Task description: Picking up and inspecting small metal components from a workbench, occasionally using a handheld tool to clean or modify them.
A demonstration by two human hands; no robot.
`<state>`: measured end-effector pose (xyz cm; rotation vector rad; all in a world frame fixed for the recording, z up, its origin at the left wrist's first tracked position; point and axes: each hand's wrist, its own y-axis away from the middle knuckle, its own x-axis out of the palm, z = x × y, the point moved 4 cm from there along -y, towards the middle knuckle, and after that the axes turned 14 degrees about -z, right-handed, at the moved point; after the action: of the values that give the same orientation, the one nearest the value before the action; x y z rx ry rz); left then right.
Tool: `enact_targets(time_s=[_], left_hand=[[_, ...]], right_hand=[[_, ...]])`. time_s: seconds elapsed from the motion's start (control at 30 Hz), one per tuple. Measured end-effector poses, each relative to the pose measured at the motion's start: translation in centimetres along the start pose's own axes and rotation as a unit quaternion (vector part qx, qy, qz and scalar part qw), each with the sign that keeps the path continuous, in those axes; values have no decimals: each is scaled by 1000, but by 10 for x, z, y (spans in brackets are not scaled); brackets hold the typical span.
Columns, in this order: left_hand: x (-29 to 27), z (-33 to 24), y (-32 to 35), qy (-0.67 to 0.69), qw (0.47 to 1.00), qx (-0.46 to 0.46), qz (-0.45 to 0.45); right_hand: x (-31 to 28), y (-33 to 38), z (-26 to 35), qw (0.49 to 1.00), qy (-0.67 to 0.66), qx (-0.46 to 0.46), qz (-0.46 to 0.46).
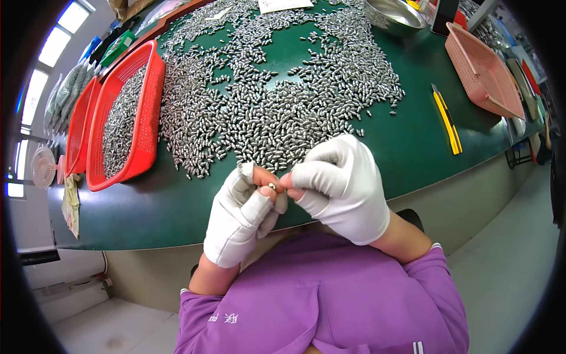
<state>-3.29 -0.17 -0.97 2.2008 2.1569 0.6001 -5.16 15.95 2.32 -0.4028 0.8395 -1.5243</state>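
Piece: we pinch one small metal piece [272, 187] between both hands, just over the worktop [177, 200] edge.
Handling: looks light, hard, slick; we'd grip its ends.
Left hand [239, 215]: fingertips closed on it.
Right hand [342, 186]: likewise.
Beyond: loose pile of pieces [277, 112], red basket [127, 118].

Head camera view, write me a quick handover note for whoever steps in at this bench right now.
Left hand: gloved, bare fingertips pinching one small metal piece over the table's near edge.
Right hand: gloved, its fingers meet the same piece from the other side.
Loose metal pieces: a wide pile spread over the green table, just beyond the hands.
Red basket at left: already partly filled with similar pieces; a second red basket stands beside it.
Pink basket at right; its contents cannot be seen. Yellow utility knife lies near it, untouched.
Left: most of the pile still on the table.
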Motion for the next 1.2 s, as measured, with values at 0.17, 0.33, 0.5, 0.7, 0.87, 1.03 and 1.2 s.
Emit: enact_targets(time_s=[0.17,0.33,0.5,0.7,0.87,1.03,1.2], left_hand=[[0,0,-1,59,998,4,-14],[1,-2,-4,96,995,-1,10],[1,0,-4,109,994,-7,5],[-1,0,-1,34,999,-14,21],[7,-1,3,-22,998,-53,-5],[5,0,5,-13,999,-35,-2],[5,1,4,-1,1000,-18,7]], right_hand=[[-17,3,-11,975,216,-25,-49],[-8,-2,-11,968,239,-22,68],[3,0,-11,955,267,-69,112],[-5,1,-8,984,174,9,47],[-3,3,-4,998,-14,61,-5],[0,5,1,996,-38,74,-13],[2,6,-4,994,-88,64,-5]])
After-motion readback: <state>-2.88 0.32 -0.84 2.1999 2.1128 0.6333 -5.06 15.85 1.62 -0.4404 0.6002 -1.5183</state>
